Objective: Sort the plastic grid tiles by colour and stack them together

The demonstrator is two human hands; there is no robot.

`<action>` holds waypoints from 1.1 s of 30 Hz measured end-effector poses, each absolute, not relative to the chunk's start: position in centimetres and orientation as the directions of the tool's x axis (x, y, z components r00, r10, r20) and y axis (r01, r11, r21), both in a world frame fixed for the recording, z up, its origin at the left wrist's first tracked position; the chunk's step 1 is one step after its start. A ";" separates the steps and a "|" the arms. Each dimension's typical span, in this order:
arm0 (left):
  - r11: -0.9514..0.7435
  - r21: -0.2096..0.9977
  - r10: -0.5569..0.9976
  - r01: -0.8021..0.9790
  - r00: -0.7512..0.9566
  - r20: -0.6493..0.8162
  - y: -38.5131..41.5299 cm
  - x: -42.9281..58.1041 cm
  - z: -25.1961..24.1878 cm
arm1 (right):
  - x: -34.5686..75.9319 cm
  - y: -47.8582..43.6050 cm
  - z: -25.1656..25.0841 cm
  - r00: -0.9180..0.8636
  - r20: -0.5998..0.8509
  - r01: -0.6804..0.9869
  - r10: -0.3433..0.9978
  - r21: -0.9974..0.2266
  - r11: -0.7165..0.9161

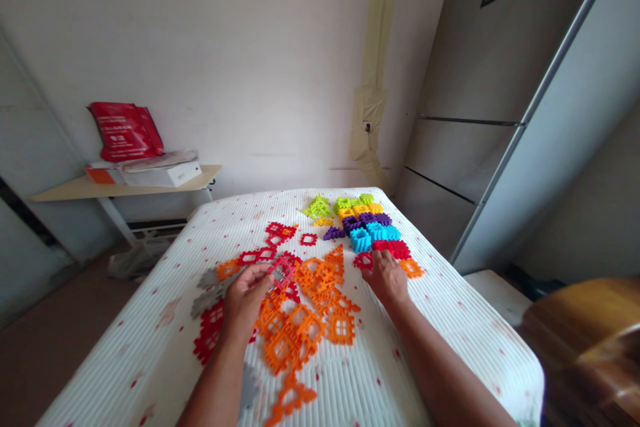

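Red piece (283, 271) in left grip (247, 293)

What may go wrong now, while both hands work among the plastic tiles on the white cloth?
1. The left hand pinches a red square plastic frame tile right above the joined orange plastic tiles. Its forearm crosses them and might drag them apart.
2. The right hand touches a small red plastic tile beside the row of stacked coloured plastic blocks. A careless nudge might push that row out of order.
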State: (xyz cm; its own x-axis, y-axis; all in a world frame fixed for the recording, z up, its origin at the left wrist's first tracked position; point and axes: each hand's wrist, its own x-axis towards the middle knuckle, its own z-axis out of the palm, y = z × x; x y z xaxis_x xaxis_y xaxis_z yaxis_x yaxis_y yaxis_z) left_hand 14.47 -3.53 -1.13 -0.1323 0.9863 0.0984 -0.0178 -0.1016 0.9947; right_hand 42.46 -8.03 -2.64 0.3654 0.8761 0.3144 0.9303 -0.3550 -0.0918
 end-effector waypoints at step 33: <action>-0.103 0.995 0.986 -0.003 -0.130 0.101 -3.8 14.5 -0.6 | 42.6 -7.9 -2.1 0.495 0.239 0.868 0.835 -0.171 -0.466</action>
State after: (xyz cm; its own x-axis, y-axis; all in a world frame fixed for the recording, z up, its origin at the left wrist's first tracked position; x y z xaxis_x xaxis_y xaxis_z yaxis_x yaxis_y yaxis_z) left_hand 14.50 -3.77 -0.61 -0.1304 0.9863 0.1014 -0.0027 -0.1026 0.9947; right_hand 42.60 -7.86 -2.13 0.4954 0.8350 0.2394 0.8681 -0.4659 -0.1715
